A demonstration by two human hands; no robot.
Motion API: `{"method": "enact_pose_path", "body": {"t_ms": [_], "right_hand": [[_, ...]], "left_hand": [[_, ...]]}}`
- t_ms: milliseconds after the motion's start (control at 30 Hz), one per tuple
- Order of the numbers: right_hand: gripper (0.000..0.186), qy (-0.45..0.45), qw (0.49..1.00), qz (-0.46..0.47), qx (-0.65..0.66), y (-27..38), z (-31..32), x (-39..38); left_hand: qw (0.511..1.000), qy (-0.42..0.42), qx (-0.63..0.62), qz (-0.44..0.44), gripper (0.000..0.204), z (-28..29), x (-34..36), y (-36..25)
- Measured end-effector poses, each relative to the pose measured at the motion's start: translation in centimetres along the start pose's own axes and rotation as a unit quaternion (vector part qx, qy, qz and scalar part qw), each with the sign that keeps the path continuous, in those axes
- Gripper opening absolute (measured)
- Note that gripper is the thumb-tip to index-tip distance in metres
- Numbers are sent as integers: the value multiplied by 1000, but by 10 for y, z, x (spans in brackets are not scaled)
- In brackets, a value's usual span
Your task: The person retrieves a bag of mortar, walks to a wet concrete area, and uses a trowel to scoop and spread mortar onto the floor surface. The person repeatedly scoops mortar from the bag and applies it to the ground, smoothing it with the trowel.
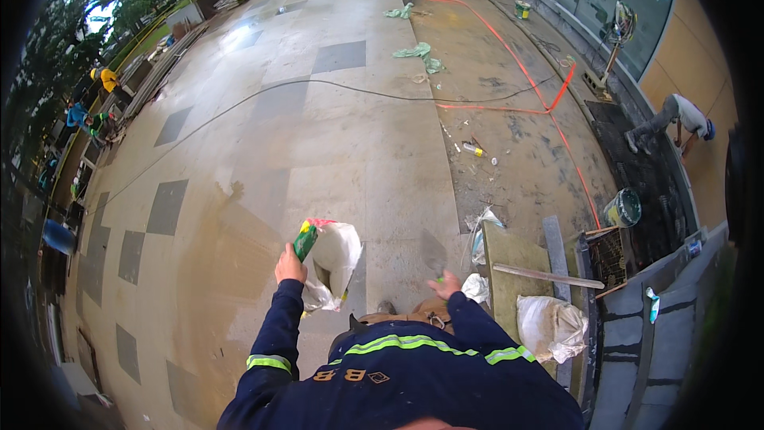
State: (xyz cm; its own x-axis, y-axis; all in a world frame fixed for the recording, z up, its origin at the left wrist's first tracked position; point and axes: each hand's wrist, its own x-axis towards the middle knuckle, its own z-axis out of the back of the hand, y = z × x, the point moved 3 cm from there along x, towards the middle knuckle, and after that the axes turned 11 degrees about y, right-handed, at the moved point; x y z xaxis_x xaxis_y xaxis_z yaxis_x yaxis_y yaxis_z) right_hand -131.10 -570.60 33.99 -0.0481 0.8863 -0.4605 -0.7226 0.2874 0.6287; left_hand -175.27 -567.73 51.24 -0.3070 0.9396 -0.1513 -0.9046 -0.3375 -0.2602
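Observation:
My left hand (290, 264) is closed on the green, folded-looking edge of an open sack (347, 251). The sack is white inside with some red on its rim, and greyish material shows in its mouth. In my right hand (446, 285) is a trowel (433, 252), gripped by its green handle, its grey blade pointing away from me over the pavement. The blade is slightly blurred. A gap of bare pavement separates trowel and sack.
To my right lie a board (513, 259), a wooden strip (549, 275) and a filled white sack (551, 326). A bucket (623, 208) stands beyond them. An orange hose (509, 48) and a dark cable (350, 88) cross the ground. A person (676, 119) bends at the right wall.

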Motion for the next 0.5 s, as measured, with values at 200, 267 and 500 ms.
{"method": "enact_pose_path", "body": {"t_ms": [200,267,500], "right_hand": [[29,133,911,-387,51,-228,47,-30],[23,224,866,-441,65,-312,32,-37],[30,275,889,-311,-195,-275,64,56]], "left_hand": [[975,103,-22,197,42,-75,64,64],[950,110,-61,286,46,-103,61,98],[851,44,-103,513,45,-99,67,78]]}}
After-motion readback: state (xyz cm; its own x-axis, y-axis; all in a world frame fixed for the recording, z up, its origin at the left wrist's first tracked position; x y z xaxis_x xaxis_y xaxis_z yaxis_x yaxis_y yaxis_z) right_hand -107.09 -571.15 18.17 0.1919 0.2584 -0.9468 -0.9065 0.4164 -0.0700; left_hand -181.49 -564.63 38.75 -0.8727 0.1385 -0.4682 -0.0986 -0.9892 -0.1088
